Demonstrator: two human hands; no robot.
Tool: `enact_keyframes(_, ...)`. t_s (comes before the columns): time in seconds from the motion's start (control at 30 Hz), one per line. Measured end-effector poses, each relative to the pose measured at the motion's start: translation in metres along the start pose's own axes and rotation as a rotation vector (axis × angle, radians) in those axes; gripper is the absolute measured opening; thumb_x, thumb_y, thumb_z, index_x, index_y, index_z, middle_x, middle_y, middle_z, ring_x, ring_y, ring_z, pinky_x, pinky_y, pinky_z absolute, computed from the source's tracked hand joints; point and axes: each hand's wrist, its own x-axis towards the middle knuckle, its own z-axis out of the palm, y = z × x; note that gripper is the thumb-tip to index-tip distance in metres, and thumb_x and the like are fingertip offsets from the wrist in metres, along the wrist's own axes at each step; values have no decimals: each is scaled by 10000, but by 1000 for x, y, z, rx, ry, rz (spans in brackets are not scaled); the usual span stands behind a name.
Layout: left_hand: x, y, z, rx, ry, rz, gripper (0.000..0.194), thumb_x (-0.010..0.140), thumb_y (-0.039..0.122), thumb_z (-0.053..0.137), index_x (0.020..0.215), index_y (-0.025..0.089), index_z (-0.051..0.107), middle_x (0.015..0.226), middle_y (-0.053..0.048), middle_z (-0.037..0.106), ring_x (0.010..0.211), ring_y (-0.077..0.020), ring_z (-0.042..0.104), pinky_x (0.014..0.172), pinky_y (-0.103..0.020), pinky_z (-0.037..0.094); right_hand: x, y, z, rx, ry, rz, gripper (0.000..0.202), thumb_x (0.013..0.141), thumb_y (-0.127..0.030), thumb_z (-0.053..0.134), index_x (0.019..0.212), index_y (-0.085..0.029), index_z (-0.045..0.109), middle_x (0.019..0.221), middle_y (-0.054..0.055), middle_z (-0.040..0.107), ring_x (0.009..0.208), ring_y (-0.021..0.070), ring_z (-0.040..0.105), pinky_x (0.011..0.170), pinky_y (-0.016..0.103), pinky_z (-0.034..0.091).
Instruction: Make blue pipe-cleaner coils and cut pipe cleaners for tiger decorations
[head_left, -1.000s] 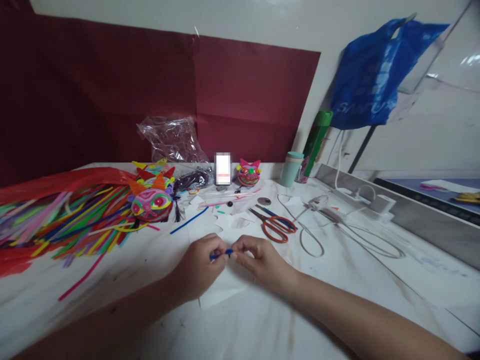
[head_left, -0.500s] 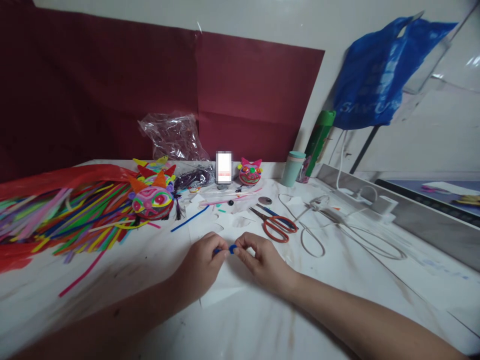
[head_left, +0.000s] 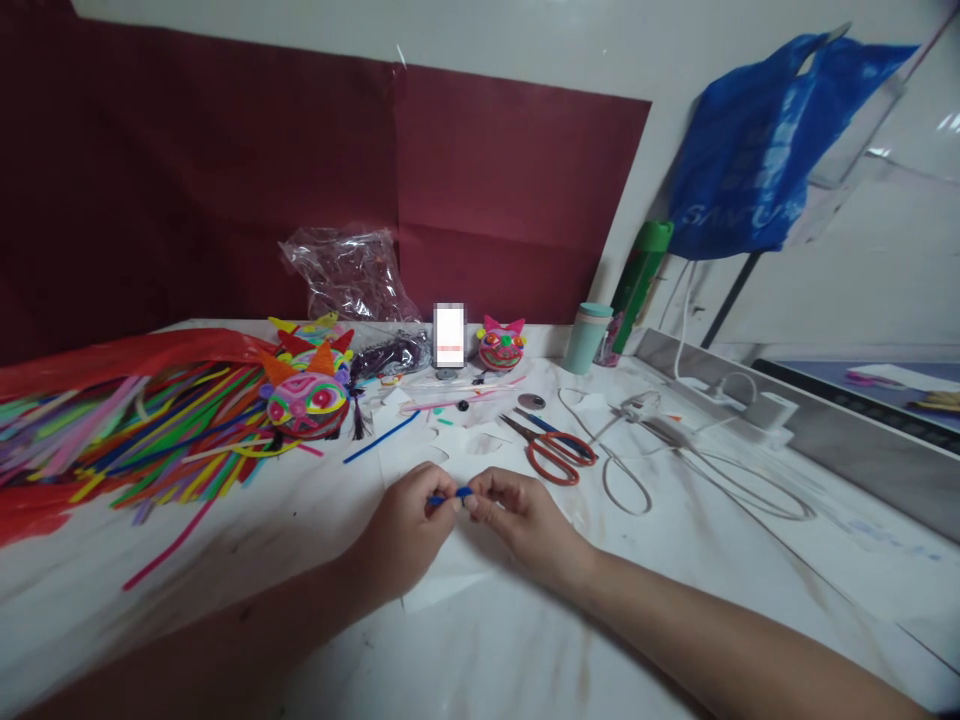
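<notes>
Between my hands is a short piece of blue pipe cleaner, curled up at its right end. My left hand is closed, pinching the straighter tail between thumb and forefinger. The curled end sits in the fingertips of my right hand, which is also closed. Both hands are just above a white sheet of paper on the table. Beyond them lie orange-handled scissors and a loose blue pipe cleaner.
Many coloured pipe cleaners spread at the left beside colourful mask-like heads. A similar pink head, a phone and a green cup stand at the back. White cables loop across the right.
The curled blue end has turned slightly between my fingertips and looks flatter. My hands have barely moved, and the rest of the table is unchanged.
</notes>
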Motion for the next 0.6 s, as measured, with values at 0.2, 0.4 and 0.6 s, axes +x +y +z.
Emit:
enact_keyframes(0.2, -1, -2, 1, -89, -78, -96, 54, 708, 201, 487, 660, 180, 502, 611, 36, 471, 597, -122, 448, 560, -230, 348, -1, 3, -1, -84, 68, -32, 227, 824, -359, 508, 720, -161, 544, 644, 2, 511, 630, 123, 448, 580, 237, 368)
enact_keyframes(0.4, 2, -4, -4, 28, -53, -2, 85, 730, 184, 468, 657, 181, 510, 652, 17, 501, 627, -132, 464, 594, -244, 350, -2, -3, -5, -270, 12, -67, 143, 823, -247, 486, 723, -160, 540, 673, 11, 534, 615, 121, 459, 560, 231, 359)
enact_keyframes(0.6, 2, -1, -9, 169, -181, 135, 92, 706, 142, 434, 631, 188, 462, 665, 5, 481, 663, -148, 459, 615, -261, 338, -4, -4, -6, -356, -52, -159, 96, 794, -161, 497, 720, -153, 557, 692, 24, 568, 650, 131, 495, 616, 247, 380)
